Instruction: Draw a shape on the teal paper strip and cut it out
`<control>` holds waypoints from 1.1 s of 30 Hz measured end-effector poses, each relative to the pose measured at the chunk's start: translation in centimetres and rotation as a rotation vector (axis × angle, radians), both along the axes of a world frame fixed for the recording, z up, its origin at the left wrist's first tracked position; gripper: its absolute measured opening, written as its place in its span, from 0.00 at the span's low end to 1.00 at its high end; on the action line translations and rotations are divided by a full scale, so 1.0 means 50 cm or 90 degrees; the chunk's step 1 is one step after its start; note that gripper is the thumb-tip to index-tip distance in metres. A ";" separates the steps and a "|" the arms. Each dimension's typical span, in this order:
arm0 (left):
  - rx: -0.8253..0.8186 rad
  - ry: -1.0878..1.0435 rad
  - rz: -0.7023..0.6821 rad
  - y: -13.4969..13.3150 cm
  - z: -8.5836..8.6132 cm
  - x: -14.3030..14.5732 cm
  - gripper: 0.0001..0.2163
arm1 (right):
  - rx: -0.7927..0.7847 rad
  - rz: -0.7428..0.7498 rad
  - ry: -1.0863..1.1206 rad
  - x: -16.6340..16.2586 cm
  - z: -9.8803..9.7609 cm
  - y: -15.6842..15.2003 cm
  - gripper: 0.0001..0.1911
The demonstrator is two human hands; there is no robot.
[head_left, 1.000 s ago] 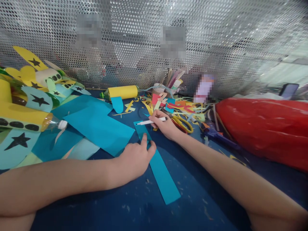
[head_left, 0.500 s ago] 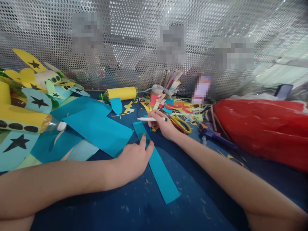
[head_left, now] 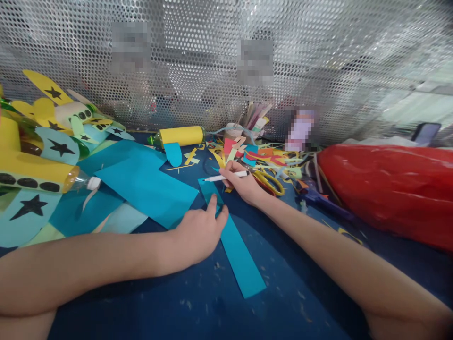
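A long strip of blue paper (head_left: 240,257) lies slantwise on the dark blue table. My left hand (head_left: 205,229) presses on it with fingers apart, the index finger pointing up along the strip. Pinched in my right hand (head_left: 239,182) is a white marker (head_left: 226,176), its dark tip at the strip's far end. Whether the tip touches the paper I cannot tell. Larger blue paper sheets (head_left: 148,184) lie to the left of the strip. Just beyond them rests a yellow-wrapped bottle (head_left: 182,136) with a rounded blue paper piece (head_left: 173,154) at its side.
Bottle planes with black stars (head_left: 38,177) crowd the left side. Paper scraps (head_left: 272,156), yellow-handled scissors (head_left: 271,183) and a purple glue gun (head_left: 323,200) lie beyond my right hand. A red plastic bag (head_left: 385,189) bulges at the right. A perforated metal screen (head_left: 205,61) stands behind.
My right hand has tilted the marker and brought its tip down to the strip's far end. My left hand stays on the strip. The view has shifted slightly.
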State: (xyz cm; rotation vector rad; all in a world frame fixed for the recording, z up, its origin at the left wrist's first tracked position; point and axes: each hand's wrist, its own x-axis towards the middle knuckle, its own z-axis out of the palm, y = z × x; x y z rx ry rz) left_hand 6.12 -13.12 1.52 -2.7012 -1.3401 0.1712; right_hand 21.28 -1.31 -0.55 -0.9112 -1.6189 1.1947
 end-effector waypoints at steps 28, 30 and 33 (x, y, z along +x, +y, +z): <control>-0.001 -0.004 0.003 0.001 0.001 0.003 0.28 | 0.006 0.072 -0.049 0.003 -0.002 0.005 0.16; -0.002 -0.003 0.005 0.001 0.000 0.002 0.28 | 0.008 0.075 -0.050 0.003 -0.002 0.006 0.16; 0.002 -0.005 0.001 0.001 0.000 0.002 0.29 | 0.014 0.068 -0.061 0.002 -0.003 0.005 0.16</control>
